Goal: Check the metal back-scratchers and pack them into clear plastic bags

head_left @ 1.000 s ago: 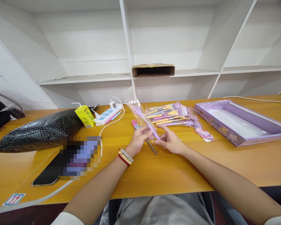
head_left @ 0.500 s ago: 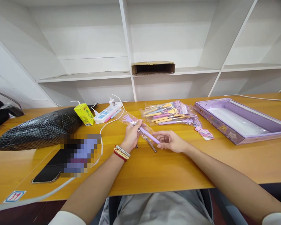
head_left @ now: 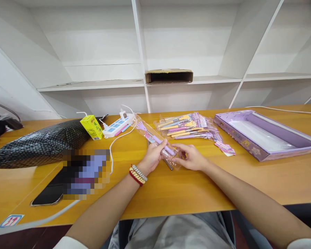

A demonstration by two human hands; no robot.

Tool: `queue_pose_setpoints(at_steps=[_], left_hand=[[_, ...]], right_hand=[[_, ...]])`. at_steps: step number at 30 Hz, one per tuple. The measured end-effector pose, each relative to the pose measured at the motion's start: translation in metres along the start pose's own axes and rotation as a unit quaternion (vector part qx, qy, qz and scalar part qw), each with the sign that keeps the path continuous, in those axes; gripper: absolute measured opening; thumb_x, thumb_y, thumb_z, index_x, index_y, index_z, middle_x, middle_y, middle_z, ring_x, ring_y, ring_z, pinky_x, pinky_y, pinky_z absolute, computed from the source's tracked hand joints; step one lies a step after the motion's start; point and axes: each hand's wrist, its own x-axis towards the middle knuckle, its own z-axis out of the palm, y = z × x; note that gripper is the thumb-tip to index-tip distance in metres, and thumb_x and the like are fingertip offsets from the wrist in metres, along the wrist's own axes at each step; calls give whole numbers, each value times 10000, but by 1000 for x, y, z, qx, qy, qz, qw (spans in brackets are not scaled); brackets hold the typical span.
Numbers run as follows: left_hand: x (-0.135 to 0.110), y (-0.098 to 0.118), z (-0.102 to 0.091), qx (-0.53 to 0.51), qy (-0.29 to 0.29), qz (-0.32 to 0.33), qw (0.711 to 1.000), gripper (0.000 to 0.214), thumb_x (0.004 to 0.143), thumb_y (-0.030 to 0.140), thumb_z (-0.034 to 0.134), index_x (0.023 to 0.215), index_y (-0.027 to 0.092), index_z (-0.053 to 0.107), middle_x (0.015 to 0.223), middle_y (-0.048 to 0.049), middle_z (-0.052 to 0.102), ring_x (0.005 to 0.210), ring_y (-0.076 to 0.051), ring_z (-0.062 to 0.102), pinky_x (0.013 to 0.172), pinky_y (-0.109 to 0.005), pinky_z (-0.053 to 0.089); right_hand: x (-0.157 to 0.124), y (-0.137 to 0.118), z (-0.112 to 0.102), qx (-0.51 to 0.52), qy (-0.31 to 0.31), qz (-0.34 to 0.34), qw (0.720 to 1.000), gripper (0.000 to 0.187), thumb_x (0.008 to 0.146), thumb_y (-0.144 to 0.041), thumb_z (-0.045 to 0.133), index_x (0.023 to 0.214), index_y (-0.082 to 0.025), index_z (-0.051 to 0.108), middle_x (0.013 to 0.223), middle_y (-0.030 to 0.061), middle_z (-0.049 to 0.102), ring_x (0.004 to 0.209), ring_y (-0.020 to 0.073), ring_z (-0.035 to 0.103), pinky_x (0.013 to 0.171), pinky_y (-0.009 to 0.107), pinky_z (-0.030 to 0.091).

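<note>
A purple back scratcher with a hand-shaped head lies slantwise inside a clear plastic bag, its head pointing away from me. A pink-and-white striped card is in the bag beside it. My left hand is closed around the bag, thumb on top near the handle. My right hand pinches the bag's near end with thumb and forefinger. Below the bag a thin metal rod shows on the table; the rest of it is hidden. Several bagged back scratchers are piled behind my right hand.
Pink cards lie right of the pile, beside a purple display box. On the left are a power strip, a yellow drink carton, a black wrapped parcel and a phone. A white cable crosses the table.
The back scratcher has slid further into the bag, its handle now covered by plastic. My left hand has shifted towards the handle, and my right hand has moved from the handle's end to the bag's end.
</note>
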Motion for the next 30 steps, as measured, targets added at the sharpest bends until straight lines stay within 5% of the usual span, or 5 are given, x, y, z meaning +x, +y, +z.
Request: queue_pose_setpoints(at_steps=[6, 17, 25, 30], left_hand=[[-1, 2, -1, 50, 14, -16, 999, 322, 695, 407, 670, 764, 113, 558, 603, -35, 622, 484, -125, 579, 450, -244, 497], [-5, -1, 3, 189, -5, -6, 982, 346, 688, 442, 659, 708, 106, 576, 548, -40, 609, 415, -127, 543, 397, -247, 467], [-2, -2, -1, 185, -20, 8, 983, 326, 702, 432, 644, 717, 114, 573, 562, -28, 585, 434, -112, 526, 395, -219, 433], [0, 1, -3, 81, -28, 0, 996, 250, 737, 360, 611, 771, 115, 575, 682, -51, 624, 580, -141, 588, 468, -232, 473]], right_hand=[[0, 0, 3, -30, -3, 28, 999, 382, 797, -304, 572, 1156, -174, 545, 720, 12, 653, 491, 70, 478, 515, 192, 383], [-1, 4, 15, 58, 11, 129, 990, 667, 641, -330, 723, 1231, -141, 475, 740, 7, 643, 481, 70, 484, 501, 204, 398], [-1, 5, 17, 146, -1, 130, 981, 789, 711, -264, 655, 1386, -169, 258, 615, -47, 575, 486, 76, 476, 493, 192, 377], [2, 5, 14, 229, 24, 171, 958, 782, 711, -226, 633, 1378, -170, 229, 591, -67, 538, 457, 69, 458, 457, 180, 364]])
